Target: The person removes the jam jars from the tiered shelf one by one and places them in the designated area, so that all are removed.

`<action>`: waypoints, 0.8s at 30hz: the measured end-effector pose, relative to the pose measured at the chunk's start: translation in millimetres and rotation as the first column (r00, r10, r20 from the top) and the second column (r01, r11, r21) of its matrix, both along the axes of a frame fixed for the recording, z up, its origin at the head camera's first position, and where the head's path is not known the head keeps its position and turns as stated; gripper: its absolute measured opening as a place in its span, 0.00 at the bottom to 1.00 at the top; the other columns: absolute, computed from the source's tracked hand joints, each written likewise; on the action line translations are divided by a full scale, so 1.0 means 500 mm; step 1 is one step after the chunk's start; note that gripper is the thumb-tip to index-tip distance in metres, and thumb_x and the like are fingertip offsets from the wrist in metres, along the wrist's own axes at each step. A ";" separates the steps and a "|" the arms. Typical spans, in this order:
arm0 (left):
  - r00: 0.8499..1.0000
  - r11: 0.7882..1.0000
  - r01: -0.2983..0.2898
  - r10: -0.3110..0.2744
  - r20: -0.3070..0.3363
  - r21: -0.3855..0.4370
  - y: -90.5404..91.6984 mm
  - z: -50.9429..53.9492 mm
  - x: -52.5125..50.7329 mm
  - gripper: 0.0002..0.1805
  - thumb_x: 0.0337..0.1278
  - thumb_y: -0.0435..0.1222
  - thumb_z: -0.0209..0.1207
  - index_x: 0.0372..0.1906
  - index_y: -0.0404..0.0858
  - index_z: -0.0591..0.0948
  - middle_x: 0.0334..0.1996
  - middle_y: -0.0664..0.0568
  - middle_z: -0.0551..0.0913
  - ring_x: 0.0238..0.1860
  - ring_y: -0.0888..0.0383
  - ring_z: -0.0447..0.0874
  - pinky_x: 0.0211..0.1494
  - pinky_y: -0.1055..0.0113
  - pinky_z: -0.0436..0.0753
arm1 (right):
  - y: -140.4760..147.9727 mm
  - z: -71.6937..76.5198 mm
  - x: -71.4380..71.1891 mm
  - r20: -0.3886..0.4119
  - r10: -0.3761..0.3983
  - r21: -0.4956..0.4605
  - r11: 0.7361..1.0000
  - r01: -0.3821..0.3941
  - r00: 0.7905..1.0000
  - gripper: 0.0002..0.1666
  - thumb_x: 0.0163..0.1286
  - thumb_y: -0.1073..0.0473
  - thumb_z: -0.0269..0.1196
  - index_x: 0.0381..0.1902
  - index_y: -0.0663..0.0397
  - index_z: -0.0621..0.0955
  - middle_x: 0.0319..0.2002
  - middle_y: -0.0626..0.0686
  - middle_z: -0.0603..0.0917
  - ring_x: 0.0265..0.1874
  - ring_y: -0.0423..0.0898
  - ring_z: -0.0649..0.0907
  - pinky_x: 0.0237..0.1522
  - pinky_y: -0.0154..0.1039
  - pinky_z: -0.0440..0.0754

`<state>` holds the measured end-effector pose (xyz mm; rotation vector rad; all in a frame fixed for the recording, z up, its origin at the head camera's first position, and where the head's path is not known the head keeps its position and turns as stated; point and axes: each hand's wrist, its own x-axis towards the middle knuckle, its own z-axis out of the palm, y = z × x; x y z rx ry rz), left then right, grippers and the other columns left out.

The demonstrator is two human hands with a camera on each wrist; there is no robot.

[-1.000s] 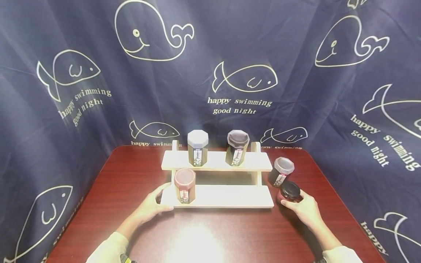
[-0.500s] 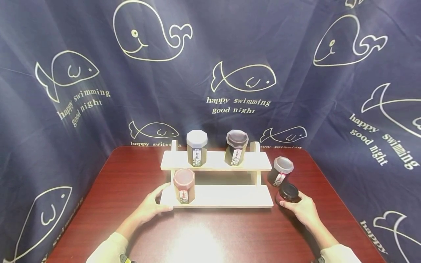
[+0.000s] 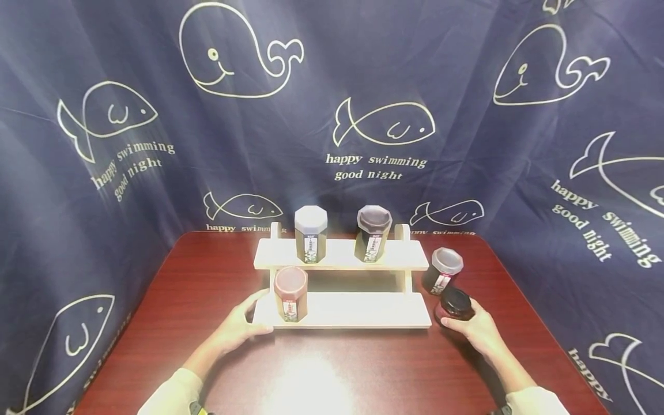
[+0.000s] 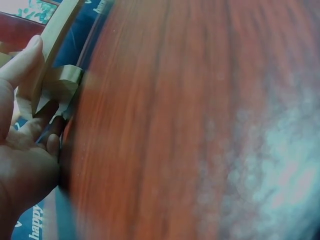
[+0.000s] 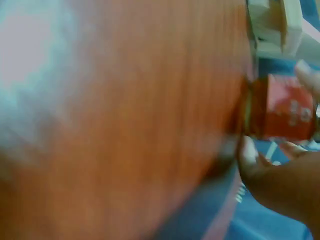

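A two-tier pale wooden rack point(image 3: 353, 311) stands on the table. The left hand point(image 3: 236, 327) grips the left end of its lower shelf; in the left wrist view that hand point(image 4: 27, 165) has its thumb over the board's edge and fingers beneath. Right of the rack, the right hand point(image 3: 476, 329) holds a black-lidded jar point(image 3: 455, 304) by its side. From the right wrist, the red label of this jar point(image 5: 290, 109) shows between the thumb and fingers of the hand point(image 5: 285, 182). A pink-lidded jar point(image 3: 291, 293) stands at the lower shelf's left.
On the upper shelf stand a white-lidded jar point(image 3: 311, 233) and a dark-lidded jar point(image 3: 373, 233). A grey-lidded jar point(image 3: 443, 271) is on the table point(image 3: 207, 265), behind the held jar. Dark blue printed cloth point(image 3: 290, 132) surrounds the table's back and sides.
The black-lidded jar and right hand have shifted very slightly left in the head view. The left hand keeps its grip on the rack, and the shelved jars stand as before.
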<state>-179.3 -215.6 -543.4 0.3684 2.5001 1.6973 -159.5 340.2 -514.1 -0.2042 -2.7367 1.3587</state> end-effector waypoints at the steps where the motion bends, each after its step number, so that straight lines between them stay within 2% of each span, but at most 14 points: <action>1: 1.000 1.000 0.006 -0.006 0.007 0.006 0.001 -0.001 0.000 0.49 0.44 0.35 0.77 0.74 0.38 0.67 0.70 0.39 0.70 0.68 0.43 0.67 0.67 0.46 0.67 | 0.001 0.008 0.002 0.007 -0.006 -0.014 1.000 0.007 1.000 0.53 0.58 0.55 0.76 0.73 0.69 0.62 0.63 0.74 0.73 0.62 0.66 0.73 0.59 0.53 0.69; 3: 1.000 1.000 0.010 -0.011 0.023 0.015 0.002 -0.002 0.000 0.49 0.44 0.35 0.77 0.74 0.38 0.66 0.71 0.39 0.70 0.65 0.44 0.68 0.63 0.50 0.70 | 0.003 0.028 0.005 -0.016 -0.048 -0.033 0.998 0.047 0.999 0.56 0.59 0.55 0.75 0.76 0.66 0.58 0.67 0.75 0.67 0.63 0.68 0.71 0.58 0.50 0.70; 5: 0.999 1.000 0.009 -0.010 0.033 0.020 0.003 -0.002 0.001 0.49 0.44 0.35 0.77 0.75 0.38 0.66 0.71 0.40 0.69 0.65 0.45 0.67 0.64 0.52 0.69 | -0.003 0.052 0.004 -0.082 -0.115 -0.040 0.993 0.112 0.990 0.55 0.60 0.55 0.74 0.77 0.63 0.58 0.69 0.72 0.64 0.64 0.68 0.70 0.57 0.44 0.71; 7: 0.999 1.000 0.006 -0.007 0.034 0.029 0.002 -0.001 0.000 0.49 0.44 0.34 0.77 0.74 0.38 0.66 0.72 0.39 0.68 0.68 0.44 0.66 0.66 0.50 0.67 | -0.018 0.080 -0.004 -0.171 -0.180 -0.053 0.983 0.173 0.969 0.52 0.60 0.56 0.74 0.77 0.60 0.62 0.69 0.68 0.65 0.63 0.66 0.72 0.56 0.40 0.73; 9: 1.000 0.999 0.000 -0.001 0.029 0.034 0.000 0.001 0.000 0.49 0.44 0.34 0.77 0.74 0.37 0.67 0.72 0.39 0.68 0.71 0.43 0.63 0.70 0.46 0.62 | -0.045 0.111 -0.017 -0.250 -0.201 -0.102 0.978 0.180 0.947 0.49 0.60 0.59 0.74 0.75 0.57 0.65 0.69 0.64 0.67 0.64 0.64 0.72 0.60 0.37 0.72; 11: 1.000 1.000 -0.001 0.001 0.020 0.026 0.000 0.003 0.000 0.49 0.44 0.34 0.77 0.74 0.37 0.67 0.72 0.39 0.68 0.72 0.41 0.61 0.71 0.43 0.59 | -0.079 0.140 -0.030 -0.305 -0.178 -0.145 0.980 0.140 0.935 0.47 0.59 0.62 0.74 0.74 0.54 0.68 0.69 0.60 0.70 0.63 0.61 0.74 0.60 0.33 0.73; 13: 1.000 1.000 -0.005 0.005 0.015 0.019 -0.001 0.005 0.000 0.49 0.44 0.34 0.77 0.74 0.37 0.67 0.72 0.39 0.68 0.72 0.41 0.62 0.70 0.43 0.62 | -0.120 0.163 -0.044 -0.343 -0.121 -0.181 0.982 0.061 0.932 0.47 0.58 0.66 0.74 0.74 0.55 0.68 0.68 0.60 0.72 0.63 0.60 0.75 0.60 0.31 0.73; 16: 0.999 0.999 -0.014 0.013 0.041 0.031 -0.002 0.007 0.000 0.49 0.44 0.34 0.77 0.75 0.39 0.67 0.69 0.38 0.71 0.63 0.40 0.71 0.53 0.48 0.79 | -0.182 0.185 -0.070 -0.386 -0.010 -0.242 0.966 -0.091 0.922 0.50 0.57 0.70 0.74 0.75 0.60 0.65 0.70 0.62 0.69 0.66 0.60 0.72 0.64 0.36 0.72; 19: 0.998 0.998 -0.015 0.012 0.061 0.058 -0.003 0.004 -0.002 0.49 0.43 0.32 0.76 0.75 0.39 0.66 0.66 0.35 0.72 0.55 0.43 0.73 0.34 0.57 0.82 | -0.237 0.199 -0.100 -0.397 0.074 -0.281 0.939 -0.198 0.915 0.53 0.57 0.70 0.74 0.76 0.63 0.61 0.71 0.64 0.64 0.69 0.62 0.68 0.66 0.45 0.70; 20: 0.998 0.998 -0.014 0.010 0.066 0.061 -0.003 0.003 -0.002 0.50 0.43 0.32 0.76 0.75 0.40 0.66 0.65 0.34 0.72 0.53 0.42 0.73 0.30 0.58 0.81 | -0.252 0.202 -0.110 -0.390 0.091 -0.280 0.936 -0.212 0.916 0.54 0.57 0.68 0.75 0.77 0.62 0.60 0.72 0.63 0.63 0.69 0.62 0.68 0.66 0.48 0.70; 21: 0.998 0.998 -0.011 0.008 0.065 0.058 -0.002 0.002 -0.003 0.50 0.43 0.33 0.76 0.75 0.40 0.66 0.65 0.34 0.73 0.53 0.43 0.73 0.30 0.59 0.81 | -0.267 0.205 -0.119 -0.380 0.101 -0.271 0.938 -0.215 0.920 0.54 0.57 0.66 0.75 0.77 0.61 0.60 0.72 0.63 0.63 0.70 0.61 0.68 0.66 0.49 0.70; 24: 0.998 0.999 -0.015 0.012 0.061 0.044 -0.002 -0.001 -0.002 0.50 0.43 0.34 0.77 0.75 0.40 0.67 0.65 0.35 0.73 0.55 0.45 0.71 0.34 0.61 0.81 | -0.305 0.211 -0.142 -0.345 0.130 -0.258 0.939 -0.227 0.930 0.55 0.56 0.62 0.77 0.77 0.60 0.61 0.70 0.63 0.67 0.68 0.62 0.71 0.67 0.51 0.70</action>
